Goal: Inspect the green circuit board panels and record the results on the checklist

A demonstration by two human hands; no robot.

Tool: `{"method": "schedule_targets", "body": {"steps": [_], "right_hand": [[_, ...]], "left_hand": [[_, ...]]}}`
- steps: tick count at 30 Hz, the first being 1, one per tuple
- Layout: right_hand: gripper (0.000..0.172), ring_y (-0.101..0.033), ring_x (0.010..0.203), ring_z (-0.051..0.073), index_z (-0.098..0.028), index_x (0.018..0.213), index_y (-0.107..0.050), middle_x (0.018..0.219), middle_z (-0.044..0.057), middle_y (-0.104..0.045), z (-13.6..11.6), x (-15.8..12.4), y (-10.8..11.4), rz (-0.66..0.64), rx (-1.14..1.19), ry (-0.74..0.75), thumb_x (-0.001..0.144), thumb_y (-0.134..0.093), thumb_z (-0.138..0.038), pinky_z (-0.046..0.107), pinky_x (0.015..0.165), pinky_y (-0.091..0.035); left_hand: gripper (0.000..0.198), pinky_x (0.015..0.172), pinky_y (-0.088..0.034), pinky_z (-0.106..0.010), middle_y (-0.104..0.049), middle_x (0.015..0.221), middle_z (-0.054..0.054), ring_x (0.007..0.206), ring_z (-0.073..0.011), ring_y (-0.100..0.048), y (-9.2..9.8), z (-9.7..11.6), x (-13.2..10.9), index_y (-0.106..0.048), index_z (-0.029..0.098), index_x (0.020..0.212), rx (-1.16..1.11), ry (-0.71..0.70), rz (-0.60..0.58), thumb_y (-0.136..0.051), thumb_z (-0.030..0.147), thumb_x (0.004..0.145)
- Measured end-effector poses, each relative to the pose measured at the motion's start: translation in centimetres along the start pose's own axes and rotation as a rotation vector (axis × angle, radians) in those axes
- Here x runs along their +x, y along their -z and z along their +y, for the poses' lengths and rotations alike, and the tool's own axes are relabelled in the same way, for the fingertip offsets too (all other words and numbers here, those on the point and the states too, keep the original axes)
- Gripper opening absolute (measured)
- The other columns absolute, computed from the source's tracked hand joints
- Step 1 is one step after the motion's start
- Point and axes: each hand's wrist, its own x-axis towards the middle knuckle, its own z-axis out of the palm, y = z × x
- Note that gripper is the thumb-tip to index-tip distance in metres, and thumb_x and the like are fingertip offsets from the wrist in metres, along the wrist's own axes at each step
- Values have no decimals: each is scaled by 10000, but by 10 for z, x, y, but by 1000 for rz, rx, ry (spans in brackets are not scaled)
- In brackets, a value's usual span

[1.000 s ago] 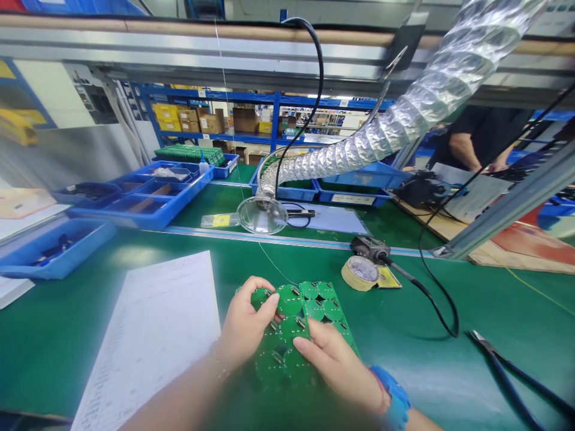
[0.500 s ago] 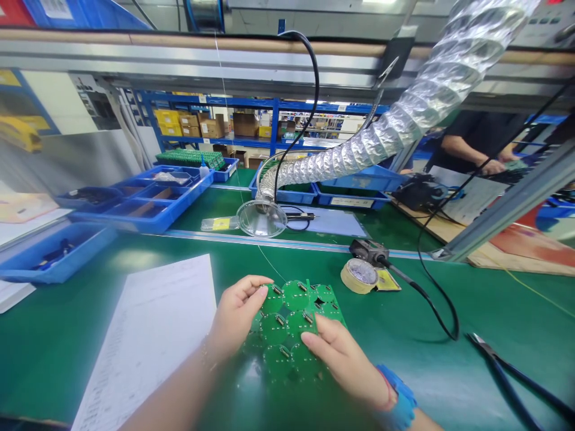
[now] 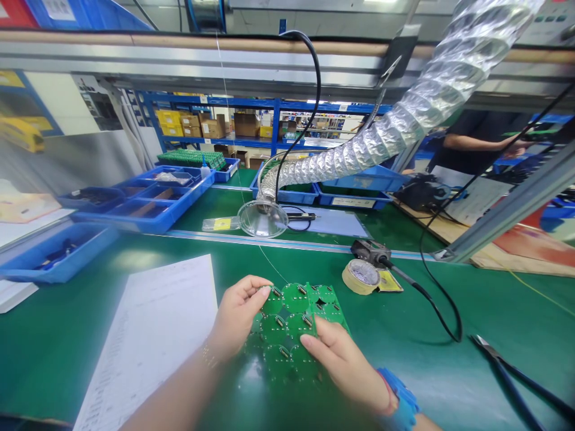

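A green circuit board panel [image 3: 287, 326] with round sections and small metal parts is held over the green bench. My left hand [image 3: 240, 314] pinches its upper left edge between thumb and fingers. My right hand [image 3: 344, 359], with a blue band at the wrist, grips the panel at its right side, thumb on top. More board sections [image 3: 330, 302] show behind the right fingers; whether they belong to the same panel I cannot tell. The panel's lower edge is blurred. A thin wire [image 3: 272, 260] hangs down to the board's top edge.
A fume funnel [image 3: 263, 219] on a silver duct [image 3: 350, 152] hangs beyond the board. Printed paper [image 3: 157, 329] lies left, blue trays [image 3: 58, 254] further left. Tape [image 3: 360, 276], a soldering iron stand-like tool [image 3: 371, 252] and pliers [image 3: 498, 359] are right. A co-worker's arm [image 3: 480, 143] shows behind.
Both my hands and the board stay almost still, with the view shifting slightly. The co-worker's arm at the back right has lifted and reaches further right.
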Motion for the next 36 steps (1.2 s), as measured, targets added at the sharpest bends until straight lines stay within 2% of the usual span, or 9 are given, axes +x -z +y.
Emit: {"method": "schedule_targets", "body": {"steps": [6,10,14,17,21,27,36], "right_hand": [[227,-526,748,154,-190,934,-575,836,10,-604,-1,-1,-1,22,-54,-9,873,-395,-314,278,753,-432],[252,-472,637,130,-176,732,-522,663,-8,-528,3,-2,-1,41,-49,-59,853,-416,-370,250,630,-425],[230,-436,538,87,-190,701,-396,611,-46,-434,8,-3,-3,-91,78,-129,831,-458,-369,202,498,-365],[214,-414,456,67,-200,688,-345,549,-71,-400,9,-2,-4,-150,79,-213,844,-445,-308,190,439,-308],[178,-386,488,73,-194,692,-377,553,-63,-418,8,-2,-4,-167,4,-185,837,-455,-261,200,457,-295],[126,-381,541,81,-185,733,-433,608,-45,-447,8,-3,-4,-137,-73,-138,843,-449,-244,214,501,-298],[166,-365,569,83,-181,709,-406,615,-46,-419,9,-3,-5,-157,-125,-149,847,-444,-266,216,530,-296]], "left_hand": [[152,569,-361,-203,-537,654,20,616,-89,-458,-1,2,-1,-609,172,735,-60,27,-9,-602,322,716],[158,542,-392,-207,-509,606,35,576,-87,-488,-3,2,0,-558,171,691,-211,88,-37,-598,321,723],[170,548,-424,-221,-532,608,42,550,-85,-504,-5,5,2,-537,177,705,-349,129,14,-599,334,721],[186,611,-437,-232,-607,731,6,623,-96,-536,-4,9,3,-551,171,722,-279,98,49,-584,354,734],[167,739,-423,-249,-640,897,-34,818,-134,-556,-1,11,2,-593,182,863,-130,30,-14,-594,285,732],[148,734,-410,-246,-616,820,-15,781,-129,-542,3,6,2,-628,179,827,13,2,0,-610,274,715],[85,699,-381,-221,-585,755,20,740,-102,-512,7,4,3,-602,189,746,104,-31,17,-611,270,719]]}}
